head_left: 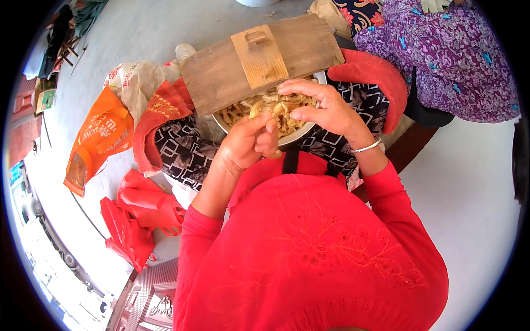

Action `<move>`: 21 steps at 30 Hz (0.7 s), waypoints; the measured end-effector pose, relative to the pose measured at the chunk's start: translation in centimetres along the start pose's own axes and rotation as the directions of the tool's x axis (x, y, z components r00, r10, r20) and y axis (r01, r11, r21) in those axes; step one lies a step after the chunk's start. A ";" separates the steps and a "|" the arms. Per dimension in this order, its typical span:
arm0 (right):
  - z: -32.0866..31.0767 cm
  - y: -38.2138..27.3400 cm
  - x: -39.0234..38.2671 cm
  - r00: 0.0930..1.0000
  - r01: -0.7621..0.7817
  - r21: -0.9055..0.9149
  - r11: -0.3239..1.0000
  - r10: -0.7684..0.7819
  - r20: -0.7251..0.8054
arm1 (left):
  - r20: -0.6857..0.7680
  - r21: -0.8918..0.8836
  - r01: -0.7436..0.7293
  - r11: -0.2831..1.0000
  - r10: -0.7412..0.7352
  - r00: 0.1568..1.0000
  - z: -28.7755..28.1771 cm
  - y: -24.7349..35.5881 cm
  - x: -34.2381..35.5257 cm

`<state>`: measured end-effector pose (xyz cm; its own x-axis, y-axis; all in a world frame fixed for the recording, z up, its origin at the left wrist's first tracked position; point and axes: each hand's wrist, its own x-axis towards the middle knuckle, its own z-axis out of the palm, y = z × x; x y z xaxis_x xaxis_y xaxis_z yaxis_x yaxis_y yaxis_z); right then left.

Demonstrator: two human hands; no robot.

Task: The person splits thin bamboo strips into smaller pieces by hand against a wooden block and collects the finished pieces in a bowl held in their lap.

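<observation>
My left hand [256, 136] is closed around a pale yellow, wrinkled strip of what looks like dried food [274, 154], over the near side of a white basin [298, 134]. The basin holds many similar pieces [237, 112]. My right hand [326, 110] is just right of the left, over the pieces, with thumb and curved fingers apart. A wooden board [204, 77] with a lighter wooden block [265, 71] fastened on it lies across the basin's far part.
My patterned legs with red cloths [375, 74] flank the basin. An orange bag [96, 138], a pale plastic bag [132, 77] and red bags [138, 209] lie at left. Another person in purple floral clothing [436, 60] is close at upper right, beside a patterned cloth [364, 14].
</observation>
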<state>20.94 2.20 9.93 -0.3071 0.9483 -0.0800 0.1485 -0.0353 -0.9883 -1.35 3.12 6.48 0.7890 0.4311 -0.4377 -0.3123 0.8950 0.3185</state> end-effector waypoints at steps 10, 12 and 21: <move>0.9 0.8 0.0 0.922 -0.306 0.024 0.952 0.290 0.255 | 0.009 0.047 0.120 0.992 -0.120 0.993 -1.5 -1.1 -0.4; 1.0 0.5 -0.7 0.918 -0.297 -0.011 0.955 0.289 0.270 | 0.045 0.058 0.139 0.989 -0.142 0.989 -1.4 -1.2 -0.6; 1.6 -0.2 -1.2 0.981 -0.113 -0.372 0.921 0.162 0.104 | 0.094 -0.163 0.121 0.979 -0.107 0.990 -2.1 -1.4 -0.1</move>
<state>19.78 0.58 10.04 -0.3747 0.8922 -0.2521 0.5209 -0.0223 -0.8533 -2.12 2.06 4.32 0.8641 0.3203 -0.3882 -0.2963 0.9473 0.1220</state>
